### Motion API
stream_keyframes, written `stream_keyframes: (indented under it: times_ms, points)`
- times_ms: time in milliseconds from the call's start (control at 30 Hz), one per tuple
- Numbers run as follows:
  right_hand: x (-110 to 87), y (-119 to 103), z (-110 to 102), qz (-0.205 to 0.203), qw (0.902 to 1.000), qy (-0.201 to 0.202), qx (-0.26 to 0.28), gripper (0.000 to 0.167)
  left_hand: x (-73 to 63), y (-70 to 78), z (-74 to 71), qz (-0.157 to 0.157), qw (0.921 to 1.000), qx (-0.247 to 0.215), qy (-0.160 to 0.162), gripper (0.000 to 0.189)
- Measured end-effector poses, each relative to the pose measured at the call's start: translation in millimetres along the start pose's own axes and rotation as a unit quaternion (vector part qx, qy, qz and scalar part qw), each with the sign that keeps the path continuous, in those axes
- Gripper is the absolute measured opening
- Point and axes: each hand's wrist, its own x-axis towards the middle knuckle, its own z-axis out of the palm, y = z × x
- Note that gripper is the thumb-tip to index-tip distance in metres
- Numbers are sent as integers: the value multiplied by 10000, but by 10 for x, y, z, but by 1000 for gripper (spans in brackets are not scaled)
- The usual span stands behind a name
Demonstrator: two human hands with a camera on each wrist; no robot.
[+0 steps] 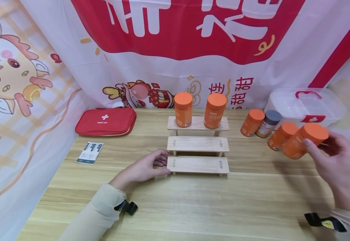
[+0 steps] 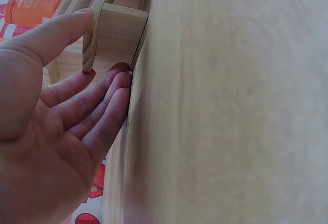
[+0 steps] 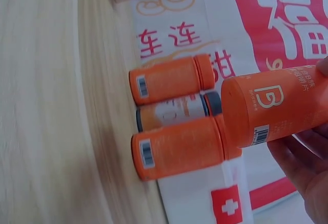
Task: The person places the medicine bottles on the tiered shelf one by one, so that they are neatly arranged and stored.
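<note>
Nearest are two beige sleeves (image 1: 92, 214), each with a black wrist device (image 1: 129, 207), above the front part of the desk (image 1: 205, 207). The left hand (image 1: 146, 165) pinches the left end of the lowest board (image 1: 197, 164) of a three-step wooden rack, with the thumb at the front corner of this board and the forefinger at its other side. The right hand (image 1: 340, 159) is well apart from the left one and is clamped around an orange supplement bottle (image 1: 301, 144). This bottle is tilted and held in the air over the right part of the desk.

Near the left edge of the desk lies a printed leaflet (image 1: 90, 153). Just beyond the held bottle, an orange bottle with orange cap (image 1: 276, 140) stands on the desk; whether the two touch, I cannot tell. A little farther toward the back edge stand a grey-capped bottle (image 1: 268, 124) and, close at its left, another orange bottle (image 1: 252, 123).

The middle board (image 1: 197, 144) of the rack is bare. The top board (image 1: 198, 123), near the back edge, carries two upright orange bottles (image 1: 183, 113), one toward each end. At the back left corner of the desk lies a red first aid pouch (image 1: 105, 122). At the back edge, toward the right, is a translucent plastic box (image 1: 283, 103) with a red handle and a white cross on a red label. Behind the desk hangs a printed cloth (image 1: 132, 63) in white and red.
</note>
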Motion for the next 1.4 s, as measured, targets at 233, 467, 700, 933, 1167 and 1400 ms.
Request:
stream_keyframes:
  times_ms: [233, 467, 700, 933, 1167, 1400]
  points:
    - [-31, -123, 81, -342, 9982, -183, 447, 56, 0, -19, 1, 48, 10000, 10, 4, 58]
    - [-59, -242, 201, -826, 9939, -312, 655, 55, 12, -32, -2, 66, 10000, -42, -23, 59]
    - [-78, -337, 288, -1296, 9841, -710, 982, 57, 16, -34, -4, 44, 10000, -67, -38, 60]
    - [-81, -441, 424, -1587, 9771, -916, 1084, 57, 20, -27, -8, 23, 9999, -117, -44, 60]
    - [-127, -559, 547, -1633, 9759, -1079, 963, 54, 28, -28, -10, 36, 9999, -115, -61, 59]
    - [-179, -697, 652, -1697, 9708, -1340, 1041, 54, 22, -29, -7, 34, 9999, -148, -56, 59]
